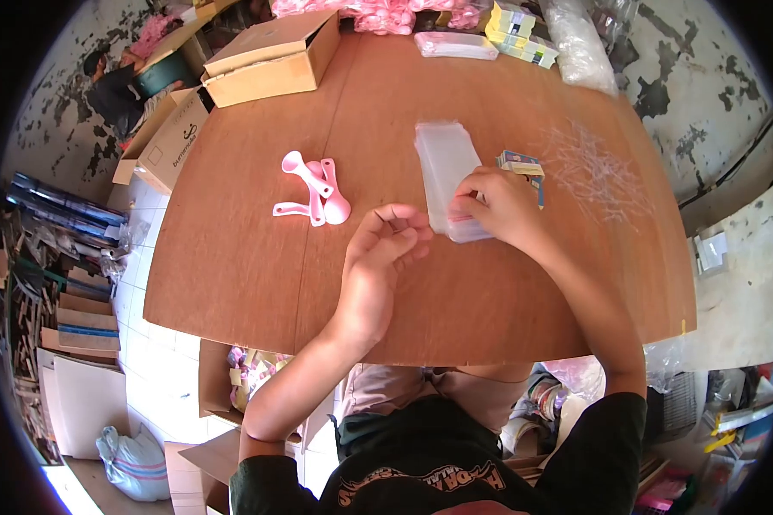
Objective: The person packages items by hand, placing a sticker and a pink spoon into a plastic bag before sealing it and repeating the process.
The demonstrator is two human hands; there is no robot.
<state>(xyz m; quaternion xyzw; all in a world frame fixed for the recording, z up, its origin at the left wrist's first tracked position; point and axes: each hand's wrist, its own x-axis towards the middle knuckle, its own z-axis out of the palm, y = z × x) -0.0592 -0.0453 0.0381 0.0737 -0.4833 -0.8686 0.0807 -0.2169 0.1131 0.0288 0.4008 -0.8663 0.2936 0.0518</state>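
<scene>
My left hand point(382, 262) hovers above the table just left of a stack of clear plastic bags point(445, 159). Its fingers are curled and the thumb bends in close to them; anything small between them cannot be made out. My right hand point(500, 206) rests over the near end of the stack, fingertips pinched at a bag edge by a reddish strip. Beside that hand lies a small stack of printed cards point(521, 161), partly covered by it. Several pink plastic measuring spoons point(316, 190) lie in a loose pile to the left.
Thin clear strips point(601, 172) are scattered on the right of the wooden table point(232, 275). At the back stand a cardboard box point(270, 64), a pack of pink items point(455, 45), card bundles point(520, 39) and a plastic roll point(580, 43). A person point(116, 94) sits far left.
</scene>
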